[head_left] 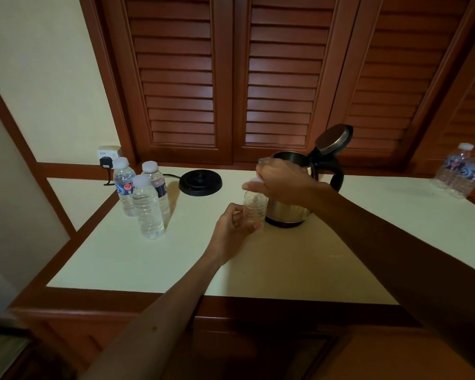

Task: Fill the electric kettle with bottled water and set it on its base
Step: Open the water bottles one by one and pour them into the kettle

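Cream desk (258,270) under shutters: left hand (232,231) grips an empty-looking bottle (254,207), right hand (283,179) pinches its cap. Kettle (294,209), centre frame, stands lid-up off its base (200,182); seating likely remains.

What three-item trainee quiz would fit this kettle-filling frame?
1. True or false: the kettle sits on its base.
2. Which hand has its grip on the body of the bottle? A) left B) right
3. Fill in: the kettle lid is ____.

Key: 1 false, the kettle stands on the counter to the right of the base. 2 A, the left hand holds the body and the right hand is at the cap. 3 open.
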